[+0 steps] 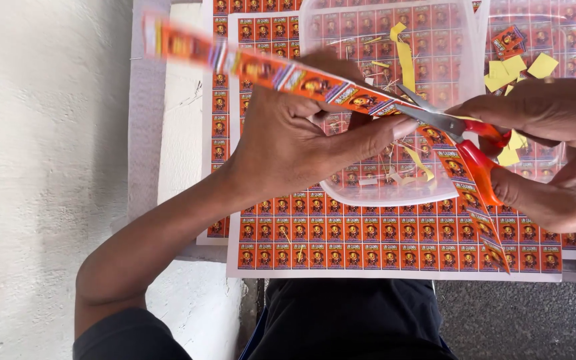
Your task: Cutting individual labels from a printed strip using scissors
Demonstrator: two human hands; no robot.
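My left hand (295, 137) pinches a long orange strip of printed labels (268, 70) that runs from the upper left toward the centre. My right hand (555, 150) grips red-handled scissors (465, 137), whose metal blades meet the strip near my left thumb. Past the blades, another length of the label strip (478, 213) hangs down to the lower right. Both hands hover above a clear plastic tub (381, 195) that holds thin yellow paper trimmings.
Large uncut sheets of orange labels (381, 240) cover the work surface under the tub. Yellow paper scraps (511, 70) and a few cut labels lie at the upper right. A pale wall (41, 167) is on the left; my dark-clothed lap (348, 320) is below.
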